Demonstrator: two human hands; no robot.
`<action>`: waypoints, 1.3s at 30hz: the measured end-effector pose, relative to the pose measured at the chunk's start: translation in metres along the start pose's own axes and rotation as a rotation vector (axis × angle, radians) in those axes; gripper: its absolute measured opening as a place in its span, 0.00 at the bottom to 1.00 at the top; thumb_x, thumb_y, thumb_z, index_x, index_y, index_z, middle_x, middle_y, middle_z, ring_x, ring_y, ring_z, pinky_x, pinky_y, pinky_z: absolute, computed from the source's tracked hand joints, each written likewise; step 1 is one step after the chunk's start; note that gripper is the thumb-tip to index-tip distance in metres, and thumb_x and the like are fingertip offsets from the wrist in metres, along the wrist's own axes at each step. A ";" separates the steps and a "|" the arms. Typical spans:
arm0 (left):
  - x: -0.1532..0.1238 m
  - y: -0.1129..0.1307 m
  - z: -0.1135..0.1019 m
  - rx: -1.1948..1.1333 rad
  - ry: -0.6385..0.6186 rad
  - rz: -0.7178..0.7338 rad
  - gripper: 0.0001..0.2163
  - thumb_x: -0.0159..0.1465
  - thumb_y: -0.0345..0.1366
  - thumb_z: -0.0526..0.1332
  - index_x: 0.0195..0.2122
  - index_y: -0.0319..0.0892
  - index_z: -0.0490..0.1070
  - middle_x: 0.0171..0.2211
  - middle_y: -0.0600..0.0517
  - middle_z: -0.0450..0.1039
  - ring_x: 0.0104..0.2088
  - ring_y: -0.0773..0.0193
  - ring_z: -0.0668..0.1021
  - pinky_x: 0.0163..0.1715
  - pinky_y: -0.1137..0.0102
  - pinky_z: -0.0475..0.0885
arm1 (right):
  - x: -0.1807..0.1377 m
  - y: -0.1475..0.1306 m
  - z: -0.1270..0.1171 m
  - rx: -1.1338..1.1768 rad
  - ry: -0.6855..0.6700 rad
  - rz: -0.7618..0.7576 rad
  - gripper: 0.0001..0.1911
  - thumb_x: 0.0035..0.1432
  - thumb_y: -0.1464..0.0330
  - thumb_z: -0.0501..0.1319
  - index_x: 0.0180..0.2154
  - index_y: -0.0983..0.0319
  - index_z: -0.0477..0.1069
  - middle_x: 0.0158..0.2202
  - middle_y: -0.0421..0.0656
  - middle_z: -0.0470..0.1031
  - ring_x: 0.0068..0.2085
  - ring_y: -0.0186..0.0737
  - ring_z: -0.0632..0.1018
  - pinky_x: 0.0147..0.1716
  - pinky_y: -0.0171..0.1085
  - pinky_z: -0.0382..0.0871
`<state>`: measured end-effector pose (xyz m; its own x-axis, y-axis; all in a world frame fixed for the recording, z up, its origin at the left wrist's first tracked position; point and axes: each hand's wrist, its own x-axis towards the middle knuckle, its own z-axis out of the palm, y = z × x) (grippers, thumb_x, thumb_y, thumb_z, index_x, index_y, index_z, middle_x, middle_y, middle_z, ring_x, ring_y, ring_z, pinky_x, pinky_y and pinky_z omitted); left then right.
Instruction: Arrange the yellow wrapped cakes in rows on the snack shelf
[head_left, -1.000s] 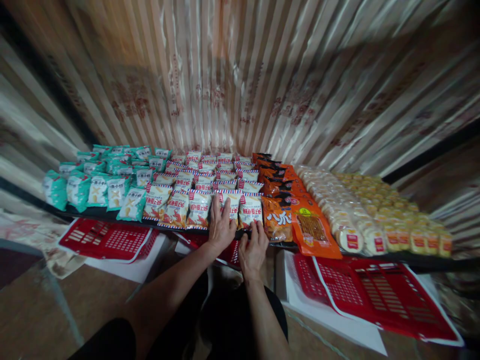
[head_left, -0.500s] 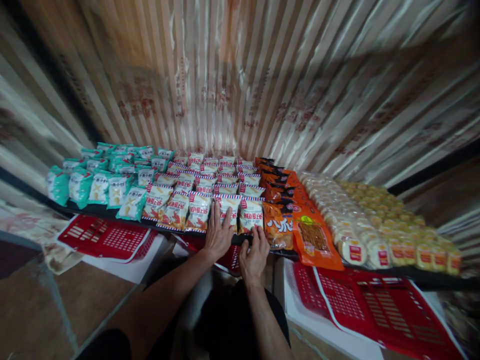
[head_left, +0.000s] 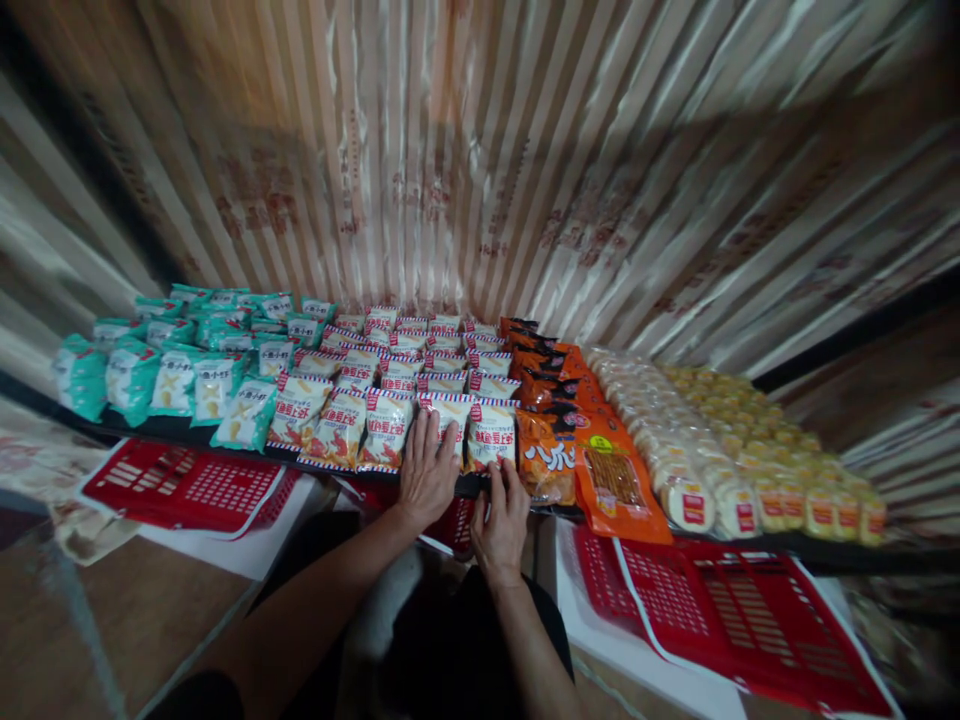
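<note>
Rows of white-and-red snack bags stand on a black shelf. My left hand lies with fingers stretched over the front of one snack bag, covering part of its print. Just to the right, my right hand rests its fingertips at the lower edge of the neighbouring snack bag, fingers apart and nothing gripped. Left of my hands stands another front-row snack bag. Orange-and-black packets adjoin on the right, beside a flat orange packet that overhangs the shelf front.
Teal snack bags fill the shelf's left end. Wrapped round pale cakes and yellow packs line the right. Red baskets sit below the shelf, one red basket at lower right. A striped curtain hangs behind.
The view has shifted slightly, so the shelf goods sit a little further left in the picture. Both hands stay at the same two bags, with hardly any change in their pose.
</note>
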<state>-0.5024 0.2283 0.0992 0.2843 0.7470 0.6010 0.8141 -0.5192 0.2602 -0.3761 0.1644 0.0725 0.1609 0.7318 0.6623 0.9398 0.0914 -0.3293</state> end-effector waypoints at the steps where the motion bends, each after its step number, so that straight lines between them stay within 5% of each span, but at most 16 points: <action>1: 0.000 0.000 0.000 0.001 -0.002 0.015 0.27 0.64 0.33 0.53 0.64 0.42 0.47 0.67 0.41 0.36 0.65 0.48 0.41 0.60 0.51 0.53 | 0.000 -0.001 -0.001 0.001 -0.003 -0.003 0.26 0.60 0.72 0.50 0.60 0.60 0.54 0.59 0.54 0.58 0.58 0.49 0.62 0.51 0.52 0.64; 23: -0.008 -0.001 -0.006 0.106 -0.093 0.104 0.26 0.65 0.38 0.52 0.64 0.41 0.49 0.65 0.42 0.45 0.65 0.50 0.47 0.61 0.54 0.52 | 0.017 -0.007 0.007 0.027 -0.050 -0.012 0.27 0.63 0.71 0.47 0.63 0.62 0.48 0.65 0.53 0.50 0.64 0.48 0.53 0.56 0.55 0.59; 33: -0.014 0.005 -0.029 0.042 -0.079 0.119 0.25 0.64 0.37 0.53 0.63 0.46 0.51 0.66 0.43 0.43 0.65 0.49 0.47 0.61 0.50 0.49 | 0.022 -0.011 -0.025 0.005 -0.025 -0.056 0.27 0.63 0.70 0.46 0.64 0.60 0.46 0.66 0.51 0.48 0.66 0.48 0.50 0.57 0.56 0.58; 39: -0.025 0.030 -0.029 -0.045 -0.120 0.202 0.27 0.62 0.35 0.56 0.63 0.47 0.51 0.67 0.44 0.40 0.65 0.47 0.45 0.60 0.48 0.52 | 0.028 0.012 -0.049 -0.012 0.110 0.094 0.26 0.64 0.66 0.44 0.62 0.64 0.50 0.65 0.54 0.49 0.66 0.47 0.50 0.59 0.56 0.52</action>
<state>-0.4998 0.1818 0.1138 0.4991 0.6688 0.5510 0.7119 -0.6790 0.1794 -0.3458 0.1530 0.1196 0.2803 0.6583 0.6986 0.9222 0.0172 -0.3863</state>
